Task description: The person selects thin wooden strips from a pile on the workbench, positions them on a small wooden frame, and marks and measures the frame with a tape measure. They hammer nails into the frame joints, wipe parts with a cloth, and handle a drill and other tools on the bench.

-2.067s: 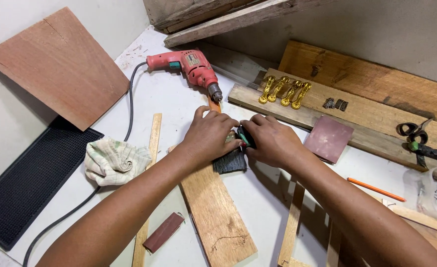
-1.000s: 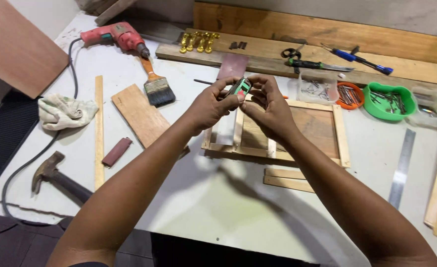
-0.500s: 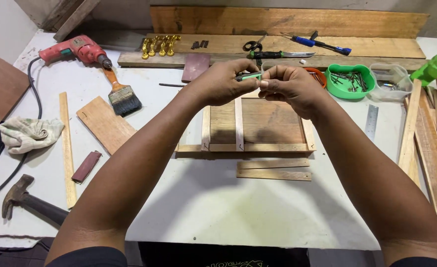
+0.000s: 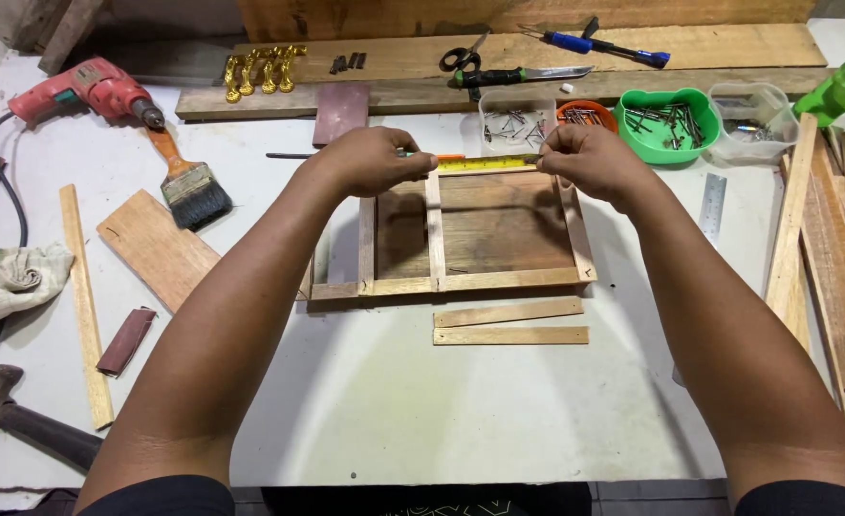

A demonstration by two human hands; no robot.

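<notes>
While spread across the white table (image 4: 394, 411), wooden frame (image 4: 461, 234) lying flat at centre, outer rails and one divider already joined. Two loose slats (image 4: 509, 323) at 6 o'clock of frame, not yet fitted. Yellow tape measure (image 4: 485, 163) stretched along far rail at 12 o'clock, left hand (image 4: 370, 161) closed around case, right hand (image 4: 590, 161) pinching blade tip.

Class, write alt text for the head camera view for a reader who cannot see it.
Two hands, left hand and right hand, stretch a yellow tape measure across the far edge of a wooden frame on a white workbench. A red drill, paintbrush and hammer lie left.
</notes>
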